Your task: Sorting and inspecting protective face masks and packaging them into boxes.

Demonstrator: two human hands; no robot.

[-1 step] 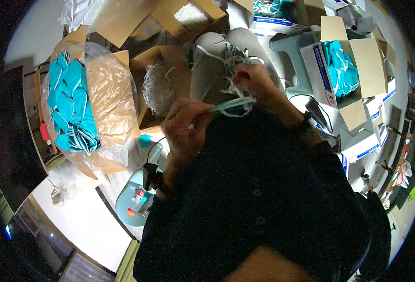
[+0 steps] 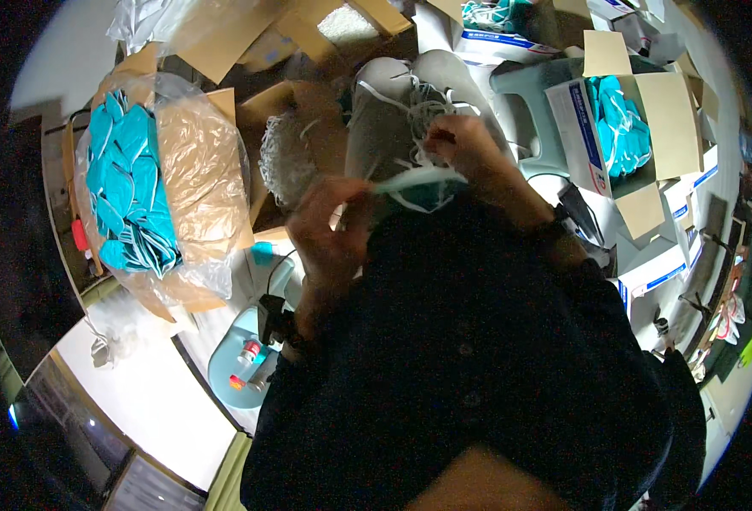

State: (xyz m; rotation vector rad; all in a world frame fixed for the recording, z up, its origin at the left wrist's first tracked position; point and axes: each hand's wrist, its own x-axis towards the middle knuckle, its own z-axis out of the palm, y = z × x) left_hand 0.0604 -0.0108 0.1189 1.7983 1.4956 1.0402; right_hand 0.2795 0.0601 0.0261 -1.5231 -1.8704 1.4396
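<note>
At the near end of the lap (image 2: 369, 145), a teal cloth piece (image 2: 431, 192) with white edging is held up, roughly level. Its left end is pinched by the left grip (image 2: 331, 226), which is blurred. The right grip (image 2: 463, 140) is curled above the lap, just beside the heap of white cords (image 2: 428, 109) strewn there; whether a cord is pinched in it cannot be told. A dark band is worn on each wrist.

Just left of the lap, more white strands (image 2: 286, 162) are gathered in a brown carton (image 2: 312, 106). Farther left of it, teal pieces (image 2: 125, 175) are piled in a carton lined with clear plastic (image 2: 205, 166). To the right of the lap, a pale green stool (image 2: 543, 128) is placed, and past it teal bundles (image 2: 619, 132) are packed in a white-and-blue carton (image 2: 582, 136). Beyond the lap, white contents (image 2: 347, 25) are seen in another carton.
</note>
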